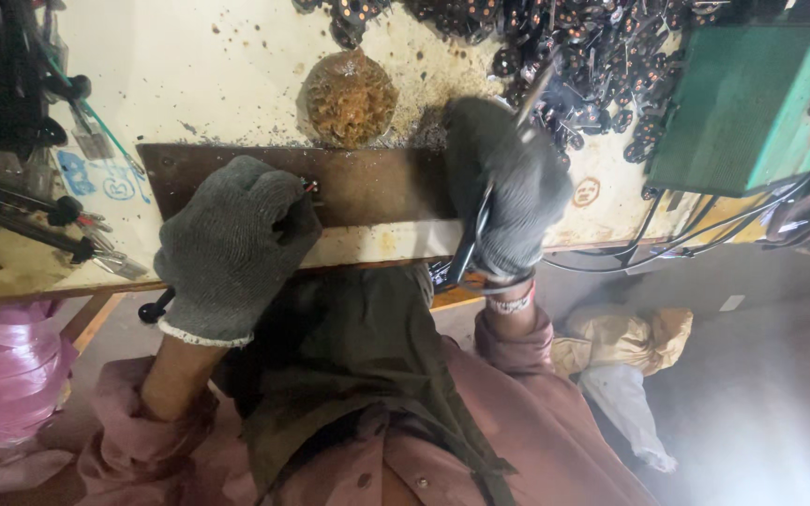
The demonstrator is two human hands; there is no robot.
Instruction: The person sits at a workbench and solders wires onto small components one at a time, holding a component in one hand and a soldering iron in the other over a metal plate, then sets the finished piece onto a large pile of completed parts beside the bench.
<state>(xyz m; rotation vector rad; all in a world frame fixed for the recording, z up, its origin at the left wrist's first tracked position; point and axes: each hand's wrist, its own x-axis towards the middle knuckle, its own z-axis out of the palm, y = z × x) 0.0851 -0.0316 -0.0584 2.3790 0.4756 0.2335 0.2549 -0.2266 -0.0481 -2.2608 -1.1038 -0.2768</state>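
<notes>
- A small dark part with a red spot [309, 186] sits at the fingertips of the left hand [232, 245], over the dark brown work plate [367, 183]; the part is too small and too hidden by the glove to name more closely.
- The left hand, in a grey knit glove, is curled into a near fist on the near left part of the plate, fingers pinched tight around that small part.
- The right hand [508, 192], also in a grey glove, is closed around a slim dark tool with a metal tip [529, 94], likely a soldering iron, at the right end of the plate; the tip points away from the person, up past the plate's far edge.
- A dark cable [466, 253] runs down from the right hand over the bench edge nearest the person.
- The plate lies flat on a stained cream workbench [227, 66], close to its near edge.
- Just beyond the plate's far edge sits a round brownish wire cleaning pad [350, 97].
- Beyond the plate to the right lies a heap of small dark round parts with orange spots [574, 47].
- Right of the plate stands a green box [742, 103], with black cables [705, 239] trailing from below it.
- Left of the plate lie dark-handled tools [21, 220].
</notes>
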